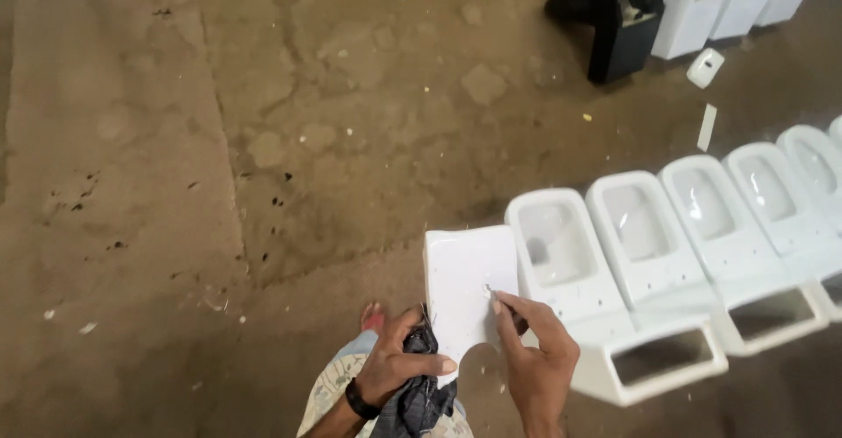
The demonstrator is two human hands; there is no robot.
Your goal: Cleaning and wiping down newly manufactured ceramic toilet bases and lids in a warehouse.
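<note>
Both arms come up from the bottom edge, forearms bare. The left hand (399, 368) is curled closed, thumb stretched across to the right, knuckles upward, with a dark band on its wrist. The right hand (535, 350) sits just beside it, back of the hand facing up, wrist bent slightly, index finger and thumb pinched together and pointing up-left. A bare foot (373, 317) shows above the left hand.

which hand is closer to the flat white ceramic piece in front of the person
Right. The right hand has its fingertips on the flat white ceramic piece, near its lower right corner. The left hand holds a dark cloth just beside the piece's lower left edge.
</note>
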